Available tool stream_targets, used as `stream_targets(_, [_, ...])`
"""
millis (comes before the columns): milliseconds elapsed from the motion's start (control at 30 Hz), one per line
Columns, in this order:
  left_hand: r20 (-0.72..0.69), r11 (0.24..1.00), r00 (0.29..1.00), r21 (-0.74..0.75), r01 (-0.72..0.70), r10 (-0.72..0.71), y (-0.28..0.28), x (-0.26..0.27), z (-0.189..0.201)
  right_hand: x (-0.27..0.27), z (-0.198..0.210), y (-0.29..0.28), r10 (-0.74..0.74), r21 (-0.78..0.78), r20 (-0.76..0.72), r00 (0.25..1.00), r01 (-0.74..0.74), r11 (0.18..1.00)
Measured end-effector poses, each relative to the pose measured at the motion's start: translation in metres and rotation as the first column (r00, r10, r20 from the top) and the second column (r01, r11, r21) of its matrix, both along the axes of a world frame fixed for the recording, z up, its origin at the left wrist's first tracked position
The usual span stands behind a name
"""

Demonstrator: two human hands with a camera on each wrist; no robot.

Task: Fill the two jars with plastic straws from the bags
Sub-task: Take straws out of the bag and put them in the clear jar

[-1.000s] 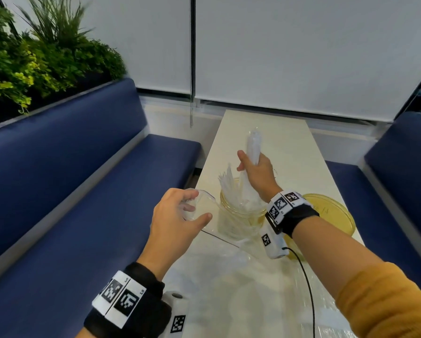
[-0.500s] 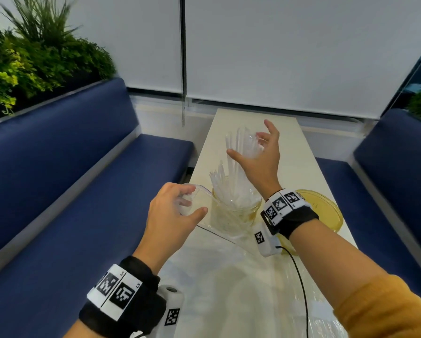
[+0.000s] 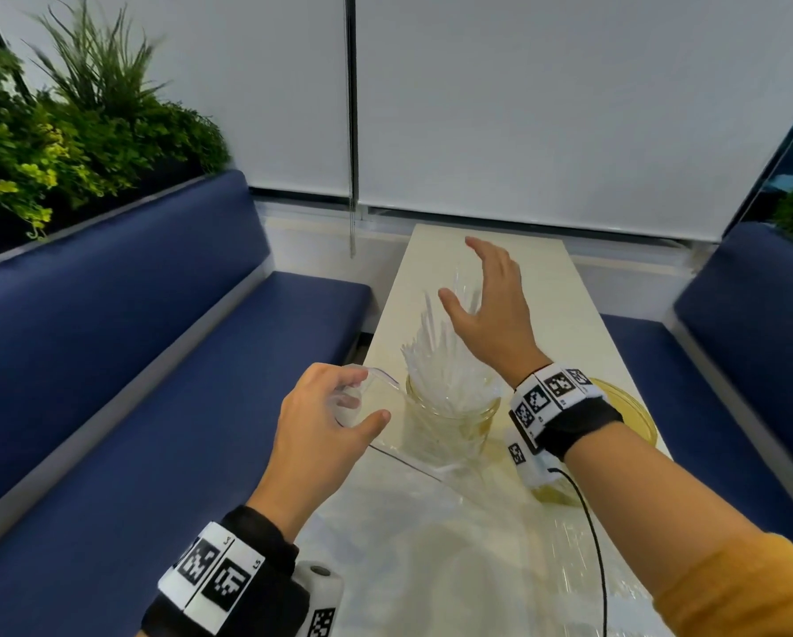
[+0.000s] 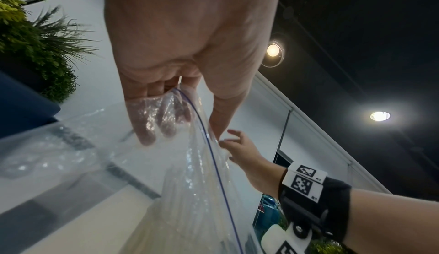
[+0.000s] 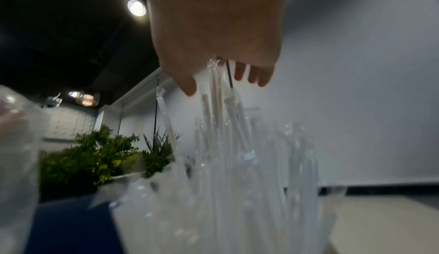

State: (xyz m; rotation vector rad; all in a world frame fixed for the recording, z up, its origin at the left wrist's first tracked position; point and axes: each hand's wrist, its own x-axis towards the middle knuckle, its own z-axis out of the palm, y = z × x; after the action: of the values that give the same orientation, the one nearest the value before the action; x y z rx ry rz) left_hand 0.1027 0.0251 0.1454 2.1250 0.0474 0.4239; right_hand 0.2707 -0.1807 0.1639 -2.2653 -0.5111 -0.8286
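Right hand: the right hand (image 3: pixel 491 314) is hovering with fingers spread beside the tops of the clear wrapped plastic straws (image 3: pixel 440 360).
Straws: they are standing fanned in the clear glass jar (image 3: pixel 450 420) on the pale surface (image 3: pixel 569 324).
Left hand: the left hand (image 3: pixel 325 420) is pinching the clear zip bag (image 3: pixel 376 383) mouth.
Risk: loose straws may be tipping out, or the jar toppling if nudged.

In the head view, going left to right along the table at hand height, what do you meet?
Blue bench seat → left hand gripping the clear zip bag → glass jar of wrapped straws → right wrist band → yellow lid → right-side bench.
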Motion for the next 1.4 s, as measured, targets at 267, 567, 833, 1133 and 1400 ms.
stream_targets(267, [0.014, 1.0, 1.0, 0.007, 0.017, -0.017, 0.003, 0.0, 0.002, -0.007, -0.013, 0.01, -0.119, -0.646, -0.27, 0.956, -0.088, 0.758])
stream_targets(567, [0.009, 0.999, 1.0, 0.03, 0.017, -0.018, 0.009, 0.004, 0.0, 0.001, -0.027, 0.036, -0.039, -0.839, -0.277, 0.96, -0.222, 0.496])
stream_targets(833, [-0.002, 1.0, 1.0, 0.021, 0.01, -0.01, 0.01, 0.005, 0.002, 0.024, 0.004, 0.032, -0.06, -0.502, -0.091, 0.994, 0.006, 0.865])
stream_targets(1133, [-0.012, 0.997, 0.998, 0.042, 0.069, -0.068, 0.01, 0.01, 0.003, 0.018, -0.025, 0.005, -0.165, -0.344, -0.251, 0.954, 0.072, 0.936])
stream_targets(1400, [-0.07, 0.975, 0.975, 0.06, 0.214, -0.21, -0.002, 0.02, 0.002, -0.003, -0.022, -0.01, -0.279, -0.478, -0.285, 0.917, 0.116, 0.871])
